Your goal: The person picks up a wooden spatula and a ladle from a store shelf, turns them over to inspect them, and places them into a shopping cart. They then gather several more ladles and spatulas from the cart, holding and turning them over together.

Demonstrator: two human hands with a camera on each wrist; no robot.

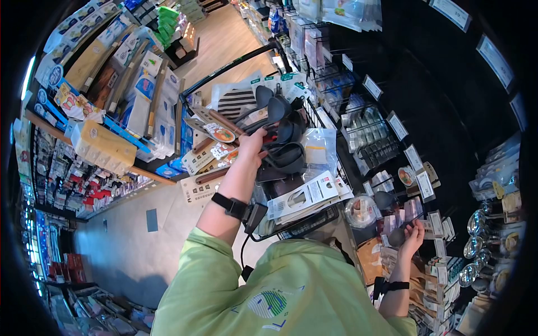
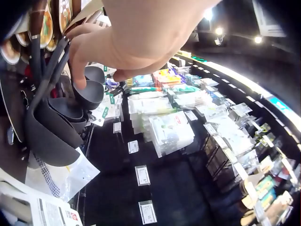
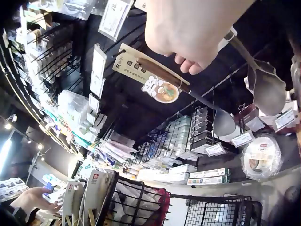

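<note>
In the head view my left hand (image 1: 252, 144) is over the full cart, its fingers round handles among black ladles (image 1: 288, 157). The left wrist view shows my left hand (image 2: 110, 49) gripping dark handles at its fingertips, with ladle bowls (image 2: 51, 141) below. At the hanging display is my right hand (image 1: 413, 238), beside a grey utensil bowl (image 1: 397, 237). Curled fingers show on my right hand (image 3: 188, 37) in the right wrist view, between a carded wooden-handled ladle (image 3: 224, 123) and grey slotted utensils (image 3: 269, 94); whether it holds one is hidden.
The cart's black basket edge (image 1: 305, 224) is close to my body, with carded packages (image 1: 308, 196) inside. Racks with price tags (image 1: 397, 125) line the right. A shelf of packets (image 1: 106, 145) stands left, and pale floor (image 1: 123, 241) runs between. Metal ladles (image 1: 472, 246) hang far right.
</note>
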